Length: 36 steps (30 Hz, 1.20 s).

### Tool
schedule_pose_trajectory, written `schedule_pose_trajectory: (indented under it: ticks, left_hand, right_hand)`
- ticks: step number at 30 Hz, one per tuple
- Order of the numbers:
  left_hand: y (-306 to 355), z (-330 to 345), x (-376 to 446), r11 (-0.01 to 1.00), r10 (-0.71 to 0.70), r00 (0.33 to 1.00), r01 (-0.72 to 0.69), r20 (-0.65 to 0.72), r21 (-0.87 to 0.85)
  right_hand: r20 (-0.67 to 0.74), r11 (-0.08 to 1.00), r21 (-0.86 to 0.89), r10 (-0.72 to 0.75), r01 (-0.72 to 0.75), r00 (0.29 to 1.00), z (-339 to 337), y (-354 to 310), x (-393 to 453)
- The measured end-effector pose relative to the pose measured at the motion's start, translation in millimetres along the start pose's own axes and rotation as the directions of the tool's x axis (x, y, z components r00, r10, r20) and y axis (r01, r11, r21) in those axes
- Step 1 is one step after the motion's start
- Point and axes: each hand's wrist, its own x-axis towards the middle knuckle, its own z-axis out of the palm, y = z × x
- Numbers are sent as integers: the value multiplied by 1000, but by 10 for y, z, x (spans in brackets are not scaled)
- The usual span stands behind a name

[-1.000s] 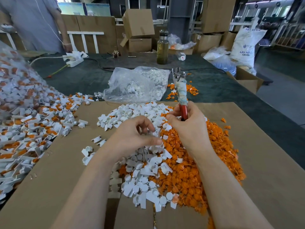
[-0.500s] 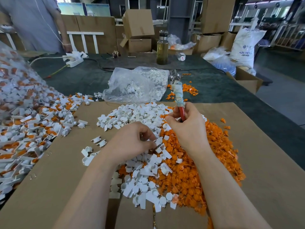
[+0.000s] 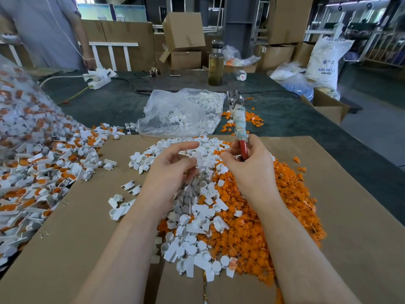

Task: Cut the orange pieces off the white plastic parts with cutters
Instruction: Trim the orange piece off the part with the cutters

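My right hand (image 3: 247,167) grips the cutters (image 3: 240,126) by their red, cloth-wrapped handles, with the metal jaws pointing up and away. My left hand (image 3: 171,170) hovers over the white pile (image 3: 190,216) with its fingers loosely spread and its forefinger stretched out; I see nothing held in it. A heap of cut orange pieces (image 3: 263,216) lies to the right of the white parts on the cardboard sheet (image 3: 65,249). At the left lies a big pile of uncut white-and-orange parts (image 3: 32,172).
A clear bag of white parts (image 3: 182,113) lies beyond the cardboard on the dark green table (image 3: 295,123). Further back are a bottle (image 3: 215,62), a power strip (image 3: 98,79) and cardboard boxes (image 3: 184,36). A person (image 3: 43,31) stands at the far left.
My left hand has risen from the white pile and opened its fingers. My right hand with the cutters has lifted slightly.
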Motion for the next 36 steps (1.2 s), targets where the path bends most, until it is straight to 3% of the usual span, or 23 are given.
schedule_pose_trajectory:
  ticks: [9, 21, 30, 36]
  left_hand:
    - [24, 16, 7, 998, -10, 997, 15, 70, -57]
    - [48, 124, -42, 989, 5, 993, -22, -117, -146]
    - [54, 241, -79, 993, 70, 980, -86, -186, -82]
    - [46, 267, -75, 991, 129, 965, -119, -231, 54]
  right_hand:
    - [-2, 1000, -11, 7, -7, 1000, 9, 0, -2]
    - [-11, 999, 23, -38, 38, 999, 48, -49, -44]
    - [-33, 989, -77, -130, 127, 991, 103, -49, -85]
    - [-52, 975, -132, -188, 180, 981, 129, -23, -93]
